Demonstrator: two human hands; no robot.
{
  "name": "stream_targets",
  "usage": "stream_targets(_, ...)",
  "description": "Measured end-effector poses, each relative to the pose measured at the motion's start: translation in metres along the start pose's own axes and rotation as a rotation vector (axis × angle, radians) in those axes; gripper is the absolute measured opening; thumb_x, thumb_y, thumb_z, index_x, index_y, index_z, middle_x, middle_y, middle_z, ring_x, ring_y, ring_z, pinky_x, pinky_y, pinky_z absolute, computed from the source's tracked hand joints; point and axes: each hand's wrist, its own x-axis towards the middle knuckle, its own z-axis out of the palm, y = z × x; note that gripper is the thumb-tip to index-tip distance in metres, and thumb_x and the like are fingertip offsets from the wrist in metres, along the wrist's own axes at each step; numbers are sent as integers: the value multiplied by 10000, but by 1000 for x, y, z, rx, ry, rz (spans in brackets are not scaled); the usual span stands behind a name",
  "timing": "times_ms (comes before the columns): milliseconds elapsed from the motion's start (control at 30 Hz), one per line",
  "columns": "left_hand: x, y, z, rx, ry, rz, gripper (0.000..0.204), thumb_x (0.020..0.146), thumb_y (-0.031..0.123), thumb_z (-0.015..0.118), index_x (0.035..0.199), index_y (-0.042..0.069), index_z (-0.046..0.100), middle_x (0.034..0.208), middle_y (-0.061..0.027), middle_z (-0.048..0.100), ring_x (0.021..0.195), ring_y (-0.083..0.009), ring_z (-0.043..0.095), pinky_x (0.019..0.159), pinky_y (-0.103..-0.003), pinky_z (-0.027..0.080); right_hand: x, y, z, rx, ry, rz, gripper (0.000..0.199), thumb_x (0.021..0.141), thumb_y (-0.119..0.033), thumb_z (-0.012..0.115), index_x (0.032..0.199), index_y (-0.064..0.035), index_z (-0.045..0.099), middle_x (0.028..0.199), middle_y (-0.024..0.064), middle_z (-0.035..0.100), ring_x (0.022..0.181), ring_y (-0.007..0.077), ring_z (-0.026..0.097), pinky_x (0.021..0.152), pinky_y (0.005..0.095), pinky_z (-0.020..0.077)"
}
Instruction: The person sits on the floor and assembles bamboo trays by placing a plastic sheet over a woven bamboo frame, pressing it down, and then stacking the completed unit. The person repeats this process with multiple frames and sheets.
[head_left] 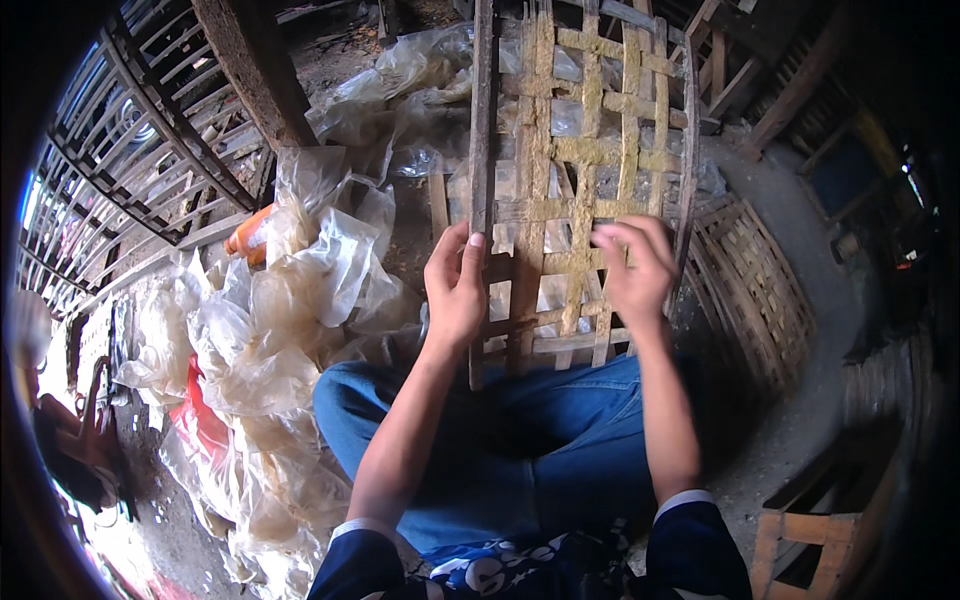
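A woven bamboo lattice panel (585, 150) with a dark wooden side rail (482, 130) leans over my crossed legs. Yellowish crust covers many of its strips. My left hand (457, 288) is closed round the left rail, its thumb lying along the wood. Over the lower right part of the weave is my right hand (638, 268), its fingers curled and its thumb and forefinger drawn together beside a crusted strip. Whatever lies between those fingertips is too small to make out.
Crumpled clear plastic sheets (260, 320) heap up on my left, with a red piece (200, 415) and an orange one (250, 236) among them. More lattice panels (755, 285) lie at right. A wooden post (255, 75) and slatted wall (130, 130) stand far left.
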Motion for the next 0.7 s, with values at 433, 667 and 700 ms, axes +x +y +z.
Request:
stream_targets(433,15,2,-21,-171,47,36,296,1012,171,574,1225,-31,608,1050,-10,655,959,-75,556,889,-230,423,-189,187,-242,-839,-279,1003,224,915,-249,652,1032,-72,725,935,201,704,910,357,689,785,415,527)
stream_targets(667,21,8,-44,-191,213,20,290,997,165,574,1208,-29,618,1085,-55,675,1009,-115,599,927,-257,436,-120,171,-193,-537,-98,634,228,905,-217,688,1056,-50,721,975,134,732,865,259,706,786,365,532)
stream_targets(700,22,6,-48,-174,263,28,287,994,160,573,1205,-27,620,1086,-55,675,1011,-115,599,929,-257,433,-93,156,-177,-423,-63,672,225,918,-215,680,1053,-38,718,975,116,734,868,220,699,790,334,526)
